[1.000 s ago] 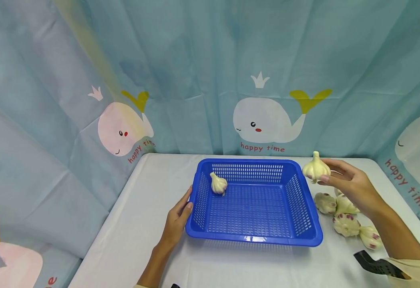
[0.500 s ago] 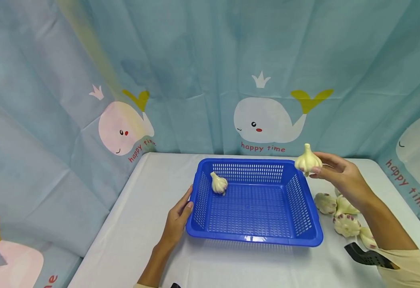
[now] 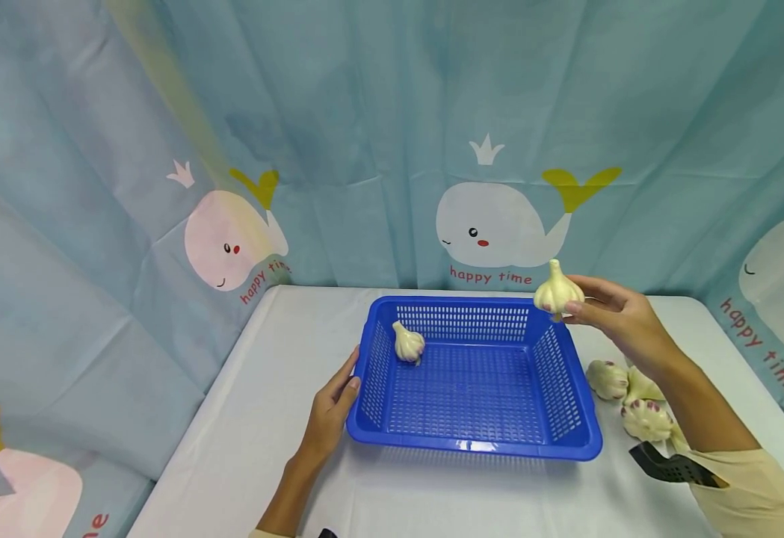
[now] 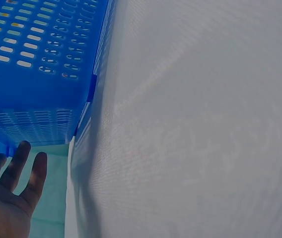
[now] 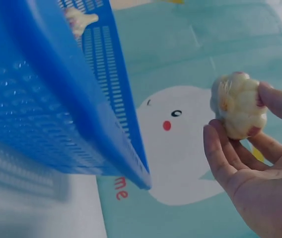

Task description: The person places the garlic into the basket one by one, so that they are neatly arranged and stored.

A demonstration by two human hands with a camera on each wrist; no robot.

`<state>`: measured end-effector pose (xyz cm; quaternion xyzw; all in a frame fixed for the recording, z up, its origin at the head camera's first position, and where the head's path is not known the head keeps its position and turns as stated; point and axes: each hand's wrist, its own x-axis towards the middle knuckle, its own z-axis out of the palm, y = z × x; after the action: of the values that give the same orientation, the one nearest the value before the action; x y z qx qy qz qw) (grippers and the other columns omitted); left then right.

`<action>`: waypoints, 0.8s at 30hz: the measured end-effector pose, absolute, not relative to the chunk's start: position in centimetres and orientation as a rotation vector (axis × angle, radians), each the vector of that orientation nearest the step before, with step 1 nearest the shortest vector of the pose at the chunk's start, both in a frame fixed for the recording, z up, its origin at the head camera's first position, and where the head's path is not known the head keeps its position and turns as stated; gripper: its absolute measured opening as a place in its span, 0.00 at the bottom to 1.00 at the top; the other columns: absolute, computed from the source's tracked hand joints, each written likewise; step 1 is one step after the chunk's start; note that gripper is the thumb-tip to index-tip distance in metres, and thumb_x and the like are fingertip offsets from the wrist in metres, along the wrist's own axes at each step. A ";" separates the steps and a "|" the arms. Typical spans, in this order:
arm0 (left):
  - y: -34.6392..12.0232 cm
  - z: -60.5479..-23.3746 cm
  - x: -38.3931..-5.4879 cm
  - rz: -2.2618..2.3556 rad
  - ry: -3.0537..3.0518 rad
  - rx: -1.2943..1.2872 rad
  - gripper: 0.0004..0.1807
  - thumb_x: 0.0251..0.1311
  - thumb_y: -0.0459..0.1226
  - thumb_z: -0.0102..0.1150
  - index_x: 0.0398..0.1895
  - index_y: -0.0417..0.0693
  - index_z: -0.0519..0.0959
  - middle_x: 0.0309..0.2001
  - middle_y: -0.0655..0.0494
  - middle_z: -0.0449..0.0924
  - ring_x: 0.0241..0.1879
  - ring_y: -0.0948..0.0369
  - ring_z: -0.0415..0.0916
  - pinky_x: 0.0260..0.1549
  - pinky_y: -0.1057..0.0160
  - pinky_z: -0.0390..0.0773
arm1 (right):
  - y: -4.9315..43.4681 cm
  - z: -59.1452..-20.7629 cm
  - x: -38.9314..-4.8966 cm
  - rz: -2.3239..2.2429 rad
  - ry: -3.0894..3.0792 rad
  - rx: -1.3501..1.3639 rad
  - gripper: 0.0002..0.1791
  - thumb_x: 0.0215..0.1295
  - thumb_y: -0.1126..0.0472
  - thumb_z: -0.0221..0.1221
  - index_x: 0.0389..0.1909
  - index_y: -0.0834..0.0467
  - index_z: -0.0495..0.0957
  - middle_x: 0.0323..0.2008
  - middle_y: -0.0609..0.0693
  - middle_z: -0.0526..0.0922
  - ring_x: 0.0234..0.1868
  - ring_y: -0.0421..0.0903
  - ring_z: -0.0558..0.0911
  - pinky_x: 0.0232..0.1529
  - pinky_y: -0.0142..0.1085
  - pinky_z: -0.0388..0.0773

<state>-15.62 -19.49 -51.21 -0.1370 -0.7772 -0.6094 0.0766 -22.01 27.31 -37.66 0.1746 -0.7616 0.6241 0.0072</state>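
A blue plastic basket [image 3: 472,450] stands on the white table. My left hand [image 3: 327,411] holds its left rim, the thumb at the edge. In the left wrist view, other fingers [image 4: 34,183] spread beneath the rim. My right hand [image 3: 623,321] pinches a garlic bulb [image 3: 557,290] between thumb and fingers, above the basket's back right corner. The bulb's stem points up. Its knobbly, purple-tinged underside faces the right wrist view. Another garlic bulb [image 3: 408,344] lies inside the basket, near the back left corner.
Several garlic bulbs [image 3: 646,420] lie clustered on the table [image 3: 250,359] right of the basket, partly hidden by my right forearm. A teal curtain [image 3: 365,149] with printed whales hangs behind the table. A black strap [image 3: 674,465] crosses my right wrist.
My right hand has carried the garlic bulb leftward and slightly up, from beside the basket to over its right rim. The left hand and basket have stayed in place.
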 end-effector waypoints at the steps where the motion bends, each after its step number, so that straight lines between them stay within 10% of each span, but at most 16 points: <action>1: -19.5 -51.2 -15.6 -1.827 -2.332 -0.404 0.29 0.85 0.41 0.45 0.85 0.50 0.59 0.84 0.53 0.57 0.83 0.54 0.54 0.74 0.75 0.57 | 27.1 -37.6 -22.1 1.945 -2.392 0.548 0.27 0.78 0.68 0.58 0.75 0.65 0.69 0.61 0.44 0.85 0.52 0.43 0.90 0.56 0.29 0.86; 24: -19.4 -51.1 -15.6 -1.841 -2.331 -0.386 0.29 0.85 0.40 0.45 0.85 0.51 0.59 0.83 0.53 0.58 0.83 0.54 0.54 0.74 0.75 0.57 | 23.8 -36.5 -23.7 1.877 -2.501 0.539 0.26 0.79 0.59 0.60 0.74 0.57 0.72 0.62 0.47 0.83 0.56 0.45 0.88 0.58 0.31 0.85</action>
<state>-15.56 -19.41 -51.13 -0.1286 -0.7761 -0.6130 0.0728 -23.72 23.80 -36.53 0.1699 -0.7880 0.5915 -0.0156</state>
